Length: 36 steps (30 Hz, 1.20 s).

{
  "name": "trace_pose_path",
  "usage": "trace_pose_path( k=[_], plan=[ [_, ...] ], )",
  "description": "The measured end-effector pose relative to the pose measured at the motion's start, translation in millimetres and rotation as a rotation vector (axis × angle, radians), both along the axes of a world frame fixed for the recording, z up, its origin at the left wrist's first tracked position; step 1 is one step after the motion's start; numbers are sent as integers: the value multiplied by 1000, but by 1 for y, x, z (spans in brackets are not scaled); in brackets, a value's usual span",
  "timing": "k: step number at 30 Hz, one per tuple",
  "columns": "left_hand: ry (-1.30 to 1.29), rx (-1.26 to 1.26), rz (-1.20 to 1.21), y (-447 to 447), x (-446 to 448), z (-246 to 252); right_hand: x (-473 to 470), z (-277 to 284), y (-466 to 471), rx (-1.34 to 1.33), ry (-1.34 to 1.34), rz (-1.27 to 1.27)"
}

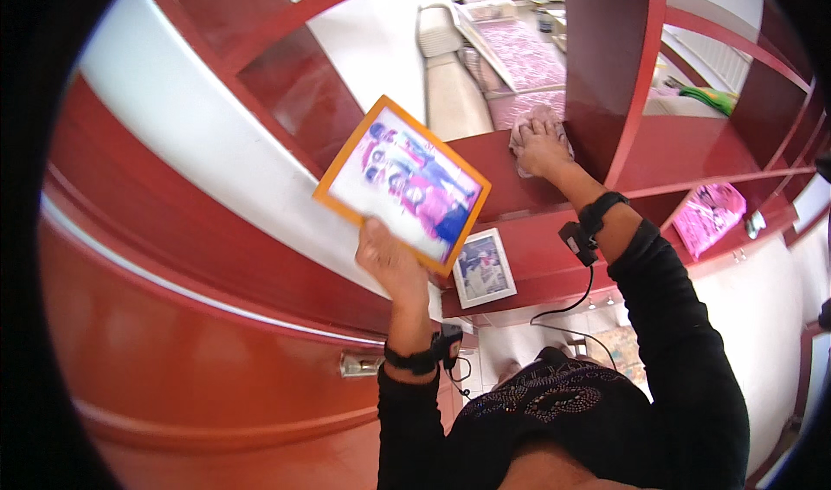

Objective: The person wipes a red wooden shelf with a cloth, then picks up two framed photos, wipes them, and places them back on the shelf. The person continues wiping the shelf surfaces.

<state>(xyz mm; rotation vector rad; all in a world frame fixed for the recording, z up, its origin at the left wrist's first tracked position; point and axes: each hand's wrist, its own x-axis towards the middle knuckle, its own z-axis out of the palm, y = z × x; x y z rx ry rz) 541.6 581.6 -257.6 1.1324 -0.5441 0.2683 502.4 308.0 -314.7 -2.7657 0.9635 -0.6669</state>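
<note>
An orange-framed group photo (406, 185) is held up at its lower edge by my left hand (393, 259). My right hand (542, 149) presses a pinkish cloth (527, 126) onto a dark red wooden shelf (519, 188), close beside an upright divider panel (604, 68). Below the held frame, a white-framed photo (483, 269) leans on the lower ledge, partly covered by the orange frame at its upper left. Most of the cloth lies under my right palm and fingers.
To the right, a pink patterned bag (709, 217) sits on the lower ledge. Behind the open shelving are a beige sofa (451, 87) and a pink-covered table (519, 52). A red door with a metal handle (360, 364) stands at left. Cables hang from both wrist-worn devices.
</note>
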Motion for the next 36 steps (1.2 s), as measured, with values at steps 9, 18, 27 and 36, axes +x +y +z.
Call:
trace_pose_path(
  k=[9, 18, 27, 36],
  plan=[
    [-78, 99, 175, -41, 61, -17, -83, -12, 37, -3, -210, 684],
    [-33, 43, 188, -48, 90, -32, -91, -1, 40, 13, -185, 663],
    [-26, 91, 210, -39, 91, -44, -93, 2, 37, 12, -213, 656],
    [-36, 310, 304, -30, 70, -39, -94, 0, 37, -33, -210, 623]
  ],
)
